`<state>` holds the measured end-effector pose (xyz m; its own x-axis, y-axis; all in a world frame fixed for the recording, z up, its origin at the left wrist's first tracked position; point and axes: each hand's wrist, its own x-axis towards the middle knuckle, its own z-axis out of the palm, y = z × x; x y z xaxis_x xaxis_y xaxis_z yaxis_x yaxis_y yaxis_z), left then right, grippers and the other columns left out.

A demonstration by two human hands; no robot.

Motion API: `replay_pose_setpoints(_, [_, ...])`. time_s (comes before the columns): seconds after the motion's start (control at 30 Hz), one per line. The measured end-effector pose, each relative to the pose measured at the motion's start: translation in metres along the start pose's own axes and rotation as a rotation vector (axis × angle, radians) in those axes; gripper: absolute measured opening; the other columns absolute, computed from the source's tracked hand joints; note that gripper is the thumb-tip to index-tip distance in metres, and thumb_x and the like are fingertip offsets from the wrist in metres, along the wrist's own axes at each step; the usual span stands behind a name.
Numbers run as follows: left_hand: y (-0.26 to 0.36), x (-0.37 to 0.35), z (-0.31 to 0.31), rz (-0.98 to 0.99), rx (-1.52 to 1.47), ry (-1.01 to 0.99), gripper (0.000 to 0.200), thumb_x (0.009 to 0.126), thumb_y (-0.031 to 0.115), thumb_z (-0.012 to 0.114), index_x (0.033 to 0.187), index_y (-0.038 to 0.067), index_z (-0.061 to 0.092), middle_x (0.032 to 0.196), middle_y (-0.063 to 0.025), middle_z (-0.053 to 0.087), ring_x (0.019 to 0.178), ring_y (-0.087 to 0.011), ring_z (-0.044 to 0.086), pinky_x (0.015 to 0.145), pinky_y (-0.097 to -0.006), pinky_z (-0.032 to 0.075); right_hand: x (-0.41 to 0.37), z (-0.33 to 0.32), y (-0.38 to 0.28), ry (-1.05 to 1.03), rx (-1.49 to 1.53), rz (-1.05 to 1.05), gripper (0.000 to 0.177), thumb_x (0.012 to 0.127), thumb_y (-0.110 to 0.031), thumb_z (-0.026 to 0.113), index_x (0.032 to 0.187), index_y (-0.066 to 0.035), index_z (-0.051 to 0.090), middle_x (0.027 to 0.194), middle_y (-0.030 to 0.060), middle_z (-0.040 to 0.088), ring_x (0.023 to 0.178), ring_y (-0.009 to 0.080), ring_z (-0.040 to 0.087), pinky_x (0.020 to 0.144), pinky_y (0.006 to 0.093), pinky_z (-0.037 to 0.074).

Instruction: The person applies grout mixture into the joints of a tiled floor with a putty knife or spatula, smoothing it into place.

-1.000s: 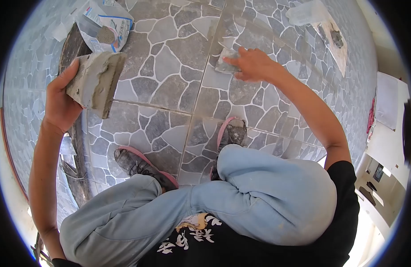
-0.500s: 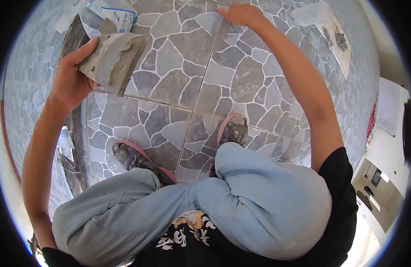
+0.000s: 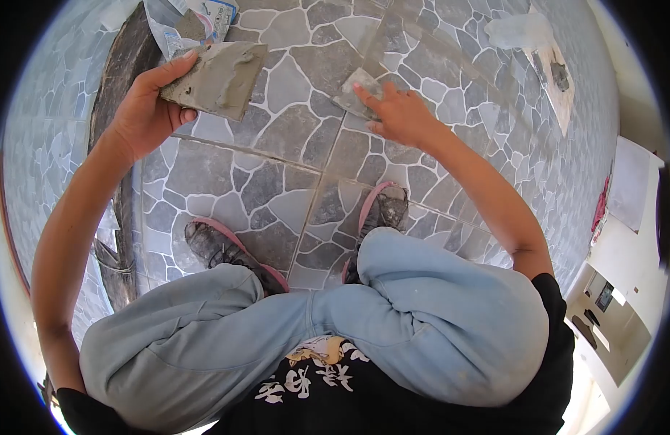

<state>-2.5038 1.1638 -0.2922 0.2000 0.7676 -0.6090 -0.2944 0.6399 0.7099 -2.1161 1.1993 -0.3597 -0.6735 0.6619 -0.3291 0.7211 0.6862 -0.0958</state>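
1. The left hand (image 3: 150,116), in the upper left of the frame, grips a mortar-coated board (image 3: 222,81) by its left end, thumb over the top face and other fingers curled beneath.
2. The board juts rightward from that hand, towards the upper middle; a raised ridge of wet grey paste (image 3: 235,78) runs across its face.
3. The right hand (image 3: 401,116), just right of the upper centre, holds a flat scraper (image 3: 358,94), index finger laid along its upper face; the grip underneath is hidden.
4. The scraper lies to the left of the right hand, between it and the board, well apart from the board. Whether its edge touches the tiled floor (image 3: 204,177), I cannot tell.
5. Behind the board, at the upper left, stands an open bag (image 3: 220,16) with grey material inside, beside a dark wooden plank (image 3: 117,69).
6. Well to the right of the right hand, at the upper right, a pale triangular piece (image 3: 551,87) bears a grey lump, near a translucent container (image 3: 520,31).
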Motion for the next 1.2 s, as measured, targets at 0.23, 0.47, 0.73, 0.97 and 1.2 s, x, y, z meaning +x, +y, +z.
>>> replay_pose_setpoints(0.23, [-0.034, 0.003, 0.003, -0.147, 0.178, 0.058, 0.037, 0.094, 0.039, 0.061, 0.113, 0.008, 0.061, 0.097, -0.0008, 0.067, 0.083, -0.0090, 0.063, 0.070, -0.0245, 0.053, -0.023, -0.077, -0.042, -0.279, 0.258, 0.019, 0.064, 0.086, -0.032, 0.066, 0.146, -0.027, 0.043, 0.104, 0.0188, 0.050, 0.090, 0.0329, 0.056, 0.081, 0.0442, 0.045])
replay_pose_setpoints(0.47, [-0.043, 0.009, 0.042, -0.115, 0.298, 0.048, 0.035, 0.096, 0.035, 0.059, 0.113, 0.005, 0.057, 0.095, -0.0023, 0.066, 0.083, -0.0090, 0.064, 0.067, -0.0230, 0.054, -0.014, -0.078, -0.089, 0.125, 0.217, -0.251, 0.057, 0.088, -0.037, 0.062, 0.142, -0.023, 0.049, 0.098, 0.0211, 0.051, 0.081, 0.0348, 0.057, 0.079, 0.0426, 0.047])
replay_pose_setpoints(0.73, [-0.010, 0.017, 0.011, 0.021, 0.175, 0.166, 0.033, 0.097, 0.035, 0.058, 0.111, 0.005, 0.062, 0.094, -0.0009, 0.067, 0.080, -0.0079, 0.064, 0.066, -0.0221, 0.054, -0.004, -0.003, -0.004, 0.002, 0.251, -0.038, 0.062, 0.089, -0.035, 0.063, 0.147, -0.026, 0.041, 0.104, 0.0210, 0.050, 0.086, 0.0356, 0.056, 0.080, 0.0438, 0.046])
replay_pose_setpoints(0.97, [-0.007, 0.007, -0.006, 0.041, 0.166, 0.178, 0.034, 0.097, 0.035, 0.057, 0.116, 0.007, 0.061, 0.097, 0.0011, 0.067, 0.079, -0.0058, 0.062, 0.065, -0.0211, 0.053, -0.045, 0.017, 0.013, -0.145, 0.006, -0.024, 0.067, 0.091, -0.034, 0.063, 0.150, -0.028, 0.034, 0.100, 0.0200, 0.048, 0.087, 0.0355, 0.055, 0.078, 0.0421, 0.045])
replay_pose_setpoints(1.2, [-0.014, 0.009, -0.023, 0.004, 0.184, 0.204, 0.034, 0.097, 0.034, 0.058, 0.115, 0.006, 0.062, 0.096, -0.0007, 0.067, 0.080, -0.0071, 0.063, 0.066, -0.0218, 0.054, -0.007, 0.015, 0.027, 0.027, 0.005, 0.076, 0.063, 0.089, -0.041, 0.061, 0.147, -0.027, 0.041, 0.100, 0.0208, 0.051, 0.082, 0.0360, 0.059, 0.081, 0.0454, 0.048])
